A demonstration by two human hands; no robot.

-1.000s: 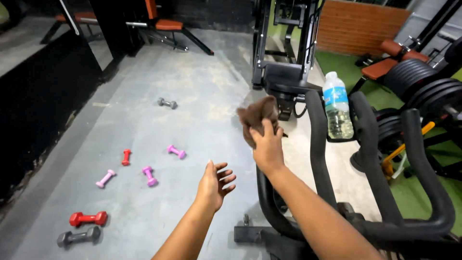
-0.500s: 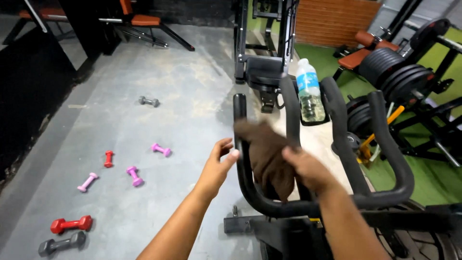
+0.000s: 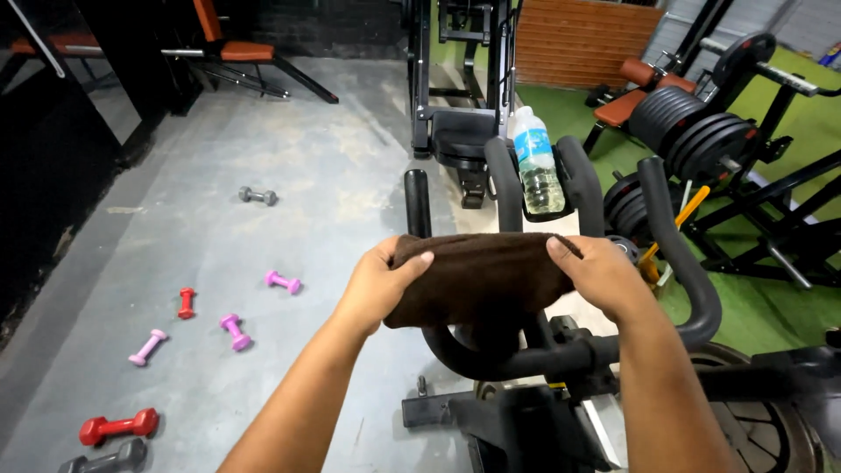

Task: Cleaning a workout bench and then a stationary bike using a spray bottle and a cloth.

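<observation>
Both hands are now gripping the brown towel [image 3: 477, 285], which was bunched in the right hand alone before: left hand [image 3: 378, 285] is pinching its left end, right hand [image 3: 604, 276] its right end, stretching it flat over the black exercise-bike handlebars [image 3: 674, 236]. A clear water bottle [image 3: 536, 162] is sitting upright in the holder between the bars, just beyond the towel. Grey concrete floor [image 3: 333, 175] is lying to the left with small pink [image 3: 282, 281], red [image 3: 186, 302] and grey dumbbells [image 3: 257, 195] scattered well apart; green turf [image 3: 788, 298] and stacked weight plates [image 3: 692, 131] are showing on the right.
</observation>
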